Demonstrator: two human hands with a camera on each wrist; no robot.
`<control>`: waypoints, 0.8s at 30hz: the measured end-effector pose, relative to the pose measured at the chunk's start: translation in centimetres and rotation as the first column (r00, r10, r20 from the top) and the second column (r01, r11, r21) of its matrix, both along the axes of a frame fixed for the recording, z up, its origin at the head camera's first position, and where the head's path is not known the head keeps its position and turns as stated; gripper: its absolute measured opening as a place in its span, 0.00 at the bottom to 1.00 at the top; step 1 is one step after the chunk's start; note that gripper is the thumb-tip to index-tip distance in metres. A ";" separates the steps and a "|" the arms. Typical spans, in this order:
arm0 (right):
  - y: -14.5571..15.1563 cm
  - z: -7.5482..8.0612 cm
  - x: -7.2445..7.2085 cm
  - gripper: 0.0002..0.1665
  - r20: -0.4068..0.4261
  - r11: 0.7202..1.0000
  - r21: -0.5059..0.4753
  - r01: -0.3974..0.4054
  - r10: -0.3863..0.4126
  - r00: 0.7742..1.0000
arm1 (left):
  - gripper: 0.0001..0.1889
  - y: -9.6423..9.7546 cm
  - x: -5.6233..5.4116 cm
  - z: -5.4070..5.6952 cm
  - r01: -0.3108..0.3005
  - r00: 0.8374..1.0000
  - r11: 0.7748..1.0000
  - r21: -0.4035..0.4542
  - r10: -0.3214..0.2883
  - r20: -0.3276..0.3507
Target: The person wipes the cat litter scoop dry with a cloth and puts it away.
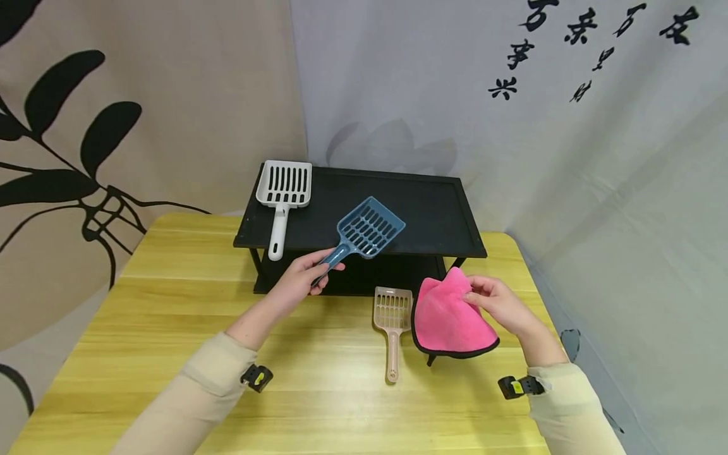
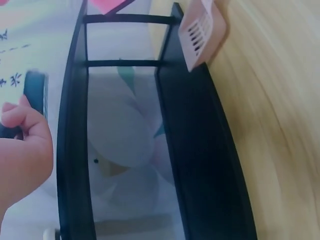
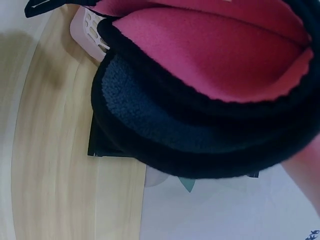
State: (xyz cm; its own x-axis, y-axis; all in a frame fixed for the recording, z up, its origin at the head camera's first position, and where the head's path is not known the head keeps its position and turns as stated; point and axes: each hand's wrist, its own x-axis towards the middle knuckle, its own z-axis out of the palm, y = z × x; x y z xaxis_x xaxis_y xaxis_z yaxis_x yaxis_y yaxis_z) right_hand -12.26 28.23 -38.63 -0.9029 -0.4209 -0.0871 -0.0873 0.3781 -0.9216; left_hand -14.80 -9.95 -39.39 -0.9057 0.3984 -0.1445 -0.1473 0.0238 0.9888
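Observation:
My left hand [image 1: 301,276] grips a blue slotted litter scoop [image 1: 371,227] by its handle, its head raised over the front of a black two-tier shelf [image 1: 392,202]. In my right hand [image 1: 495,302] a pink cloth [image 1: 452,316] with black edging is pinched at its top and hangs down. The right wrist view shows the cloth's dark blue fuzzy side [image 3: 135,110]. A beige litter scoop [image 1: 393,316] lies at the shelf's front, beside the cloth, handle toward me. On the shelf's top left rests a white litter scoop [image 1: 282,196], its handle end over the front edge.
The shelf stands at the back of a wooden table [image 1: 318,404]. Behind it hangs a pale curtain [image 1: 387,76] with black plant prints and characters. The shelf's lower tier [image 1: 364,273] lies below the raised blue scoop.

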 end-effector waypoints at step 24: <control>-0.3 -0.1 0.1 0.09 0.012 0.999 -0.033 -0.006 0.006 1.000 | 0.21 -0.4 -0.8 0.6 -0.013 0.988 0.998 -0.059 0.022 0.154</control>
State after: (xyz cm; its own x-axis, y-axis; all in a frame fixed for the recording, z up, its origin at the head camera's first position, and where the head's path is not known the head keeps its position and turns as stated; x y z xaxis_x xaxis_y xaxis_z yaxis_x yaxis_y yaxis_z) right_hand -12.14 27.94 -38.69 -0.8994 -0.4289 -0.0840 -0.0782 0.3470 -0.9346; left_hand -15.64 -10.37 -38.82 -0.8775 0.3694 -0.3058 -0.2995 0.0760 0.9511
